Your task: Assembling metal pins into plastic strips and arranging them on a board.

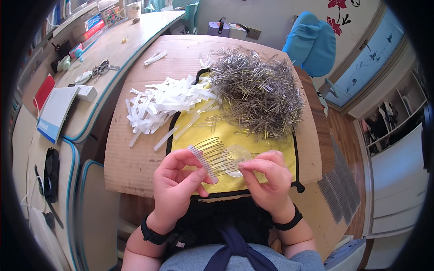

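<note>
My left hand (178, 180) is closed on the white strip of a wire hair comb (211, 156), its looped metal teeth pointing right. Close to the lower tooth ends, my right hand (270, 178) pinches thumb and forefinger together; whatever is between them is too small to make out. Beneath the comb and partly hidden by it, a clear round dish (238, 156) rests on a yellow cloth (275, 158) with black edging. Beyond my hands lies a big heap of bent wire pins (257, 90). Left of it is a pile of white plastic strips (167, 101).
Cardboard (131, 167) covers the tabletop under the cloth. A desk (135, 36) with keys (101, 67) and boxes runs along the left. At the far right stands a blue-covered chair (312, 43). Rows of grey toothed pieces (339, 185) lie low on the right.
</note>
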{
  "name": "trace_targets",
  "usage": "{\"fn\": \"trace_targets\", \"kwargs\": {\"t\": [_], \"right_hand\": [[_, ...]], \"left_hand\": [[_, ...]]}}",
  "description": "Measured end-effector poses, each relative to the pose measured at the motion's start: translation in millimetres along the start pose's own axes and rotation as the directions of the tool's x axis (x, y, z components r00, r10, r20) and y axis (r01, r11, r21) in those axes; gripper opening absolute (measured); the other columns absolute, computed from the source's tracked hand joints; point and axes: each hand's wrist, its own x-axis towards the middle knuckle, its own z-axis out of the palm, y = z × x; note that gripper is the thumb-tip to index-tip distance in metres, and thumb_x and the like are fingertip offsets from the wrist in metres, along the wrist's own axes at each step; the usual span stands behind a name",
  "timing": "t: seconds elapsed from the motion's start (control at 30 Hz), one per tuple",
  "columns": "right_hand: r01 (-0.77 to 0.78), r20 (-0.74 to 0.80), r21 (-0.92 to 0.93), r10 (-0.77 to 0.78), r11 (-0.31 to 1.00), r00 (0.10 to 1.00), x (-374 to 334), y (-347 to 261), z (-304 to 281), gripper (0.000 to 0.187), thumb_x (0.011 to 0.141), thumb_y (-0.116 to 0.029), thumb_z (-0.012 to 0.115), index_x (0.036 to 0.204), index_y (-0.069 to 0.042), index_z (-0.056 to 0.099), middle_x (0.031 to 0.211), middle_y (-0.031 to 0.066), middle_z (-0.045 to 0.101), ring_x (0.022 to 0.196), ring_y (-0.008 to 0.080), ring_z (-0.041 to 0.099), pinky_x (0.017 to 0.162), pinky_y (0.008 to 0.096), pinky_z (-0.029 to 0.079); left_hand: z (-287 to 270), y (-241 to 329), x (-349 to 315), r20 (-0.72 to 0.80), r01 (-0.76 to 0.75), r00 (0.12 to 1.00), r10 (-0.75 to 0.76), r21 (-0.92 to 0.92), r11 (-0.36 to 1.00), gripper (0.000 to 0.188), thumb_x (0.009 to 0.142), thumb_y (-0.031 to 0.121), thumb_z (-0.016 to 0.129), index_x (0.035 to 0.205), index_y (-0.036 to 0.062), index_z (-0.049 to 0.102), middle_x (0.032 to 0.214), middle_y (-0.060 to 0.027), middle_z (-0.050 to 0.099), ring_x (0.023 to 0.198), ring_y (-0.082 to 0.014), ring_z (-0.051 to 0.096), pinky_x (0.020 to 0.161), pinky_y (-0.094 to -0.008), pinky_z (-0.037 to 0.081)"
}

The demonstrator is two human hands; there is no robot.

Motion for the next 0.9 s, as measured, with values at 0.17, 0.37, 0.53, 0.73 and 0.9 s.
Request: {"fn": "trace_targets", "kwargs": {"t": [0.17, 0.37, 0.53, 0.73, 0.9], "right_hand": [[0.048, 0.021, -0.085, -0.046, 0.995, 0.999, -0.9, -0.2, 2.3, 0.025, 0.058, 0.003, 0.068, 0.079, -0.007, 0.062, 0.066, 0.0032, 0.054, 0.063, 0.019, 0.048, 0.059, 0.0279, 0.037], [0.05, 0.016, -0.107, -0.049, 0.993, 0.999, -1.8, 0.4, -0.2, 0.025, 0.058, 0.003, 0.069, 0.079, -0.007, 0.063, 0.066, 0.0029, 0.054, 0.064, 0.0186, 0.049, 0.06, 0.0276, 0.037], [-0.081, -0.127, 0.079, 0.09, 0.994, 0.988, -7.2, 2.6, 0.2, 0.023, 0.062, 0.005, 0.068, 0.079, -0.006, 0.058, 0.07, 0.0053, 0.058, 0.064, 0.0166, 0.05, 0.058, 0.0248, 0.039], [-0.149, -0.135, 0.388, 0.216, 0.909, 0.967, -12.0, -10.0, 5.8, 0.024, 0.065, 0.009, 0.064, 0.08, -0.004, 0.051, 0.074, 0.0076, 0.06, 0.066, 0.0159, 0.053, 0.061, 0.0237, 0.042], [-0.063, -0.135, 0.219, 0.094, 0.974, 0.986, -8.4, -7.2, 3.5, 0.022, 0.064, 0.008, 0.065, 0.081, -0.003, 0.057, 0.073, 0.0069, 0.06, 0.065, 0.0185, 0.053, 0.059, 0.0258, 0.042]], "left_hand": [[-0.5, 0.1, 1.3, 0.012, -0.006, 1.0, 0.006, -0.001, 1.0, 0.025, 0.078, -0.003, 0.055, 0.103, -0.0018, 0.047, 0.088, -0.0096, 0.055, 0.07, -0.0164, 0.061, 0.048, -0.0201, 0.05], [0.4, 0.0, 1.9, 0.016, -0.01, 1.0, 0.011, -0.016, 1.0, 0.026, 0.078, -0.004, 0.055, 0.103, -0.0015, 0.047, 0.088, -0.0095, 0.055, 0.07, -0.0164, 0.061, 0.047, -0.02, 0.05], [0.4, 0.9, 1.8, 0.014, -0.026, 1.0, 0.026, -0.032, 0.999, 0.026, 0.078, -0.004, 0.055, 0.102, -0.0019, 0.047, 0.089, -0.0096, 0.054, 0.07, -0.0171, 0.061, 0.047, -0.0202, 0.05], [0.5, 1.9, -1.0, -0.013, -0.007, 1.0, 0.006, -0.02, 1.0, 0.027, 0.077, -0.005, 0.055, 0.103, -0.001, 0.048, 0.089, -0.0095, 0.054, 0.071, -0.0188, 0.062, 0.046, -0.0207, 0.05], [-0.8, -3.8, 0.9, 0.018, -0.02, 1.0, 0.021, -0.021, 1.0, 0.027, 0.078, -0.004, 0.055, 0.104, -0.0004, 0.048, 0.088, -0.0086, 0.055, 0.072, -0.0191, 0.062, 0.046, -0.0205, 0.05]]}}
